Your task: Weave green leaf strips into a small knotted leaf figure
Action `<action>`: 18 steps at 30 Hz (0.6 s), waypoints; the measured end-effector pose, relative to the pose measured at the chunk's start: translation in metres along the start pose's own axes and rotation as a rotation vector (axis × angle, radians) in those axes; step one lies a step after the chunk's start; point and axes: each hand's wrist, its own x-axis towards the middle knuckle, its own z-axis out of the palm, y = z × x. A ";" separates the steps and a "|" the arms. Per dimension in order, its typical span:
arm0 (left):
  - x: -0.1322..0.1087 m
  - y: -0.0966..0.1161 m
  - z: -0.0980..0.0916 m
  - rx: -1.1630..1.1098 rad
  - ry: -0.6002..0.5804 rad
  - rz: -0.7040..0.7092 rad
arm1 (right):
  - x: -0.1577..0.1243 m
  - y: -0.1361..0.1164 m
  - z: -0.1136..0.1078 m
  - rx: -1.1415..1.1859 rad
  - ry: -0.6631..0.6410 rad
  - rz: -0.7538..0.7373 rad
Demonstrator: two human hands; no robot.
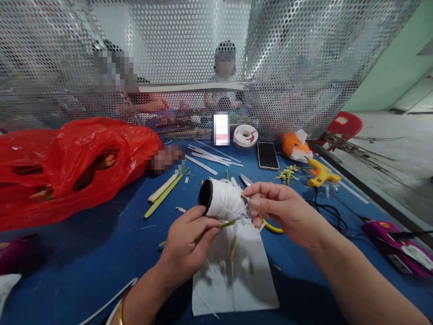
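White thread [225,198] wraps a hollow, black-rimmed spool [204,193] at the creased paper [253,284]'s far edge; the left hand [190,234] pinches a slender green stem [228,223]; the half-curled right hand [282,210] is beside the thread, its hold unclear.

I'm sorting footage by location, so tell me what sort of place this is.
Probably a handcraft workshop. A yellow plastic glue gun and a long yellow-green strip lie on the blue tabletop, near a white thread spool with a dark core.
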 end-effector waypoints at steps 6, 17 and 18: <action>0.002 0.003 -0.003 -0.068 0.128 -0.239 | -0.002 0.003 0.008 -0.087 0.075 -0.026; 0.003 -0.003 0.001 -0.570 0.228 -0.631 | -0.011 0.022 0.029 -0.136 -0.087 -0.101; 0.002 -0.004 0.002 -0.612 0.230 -0.660 | -0.012 0.023 0.031 -0.201 -0.123 -0.127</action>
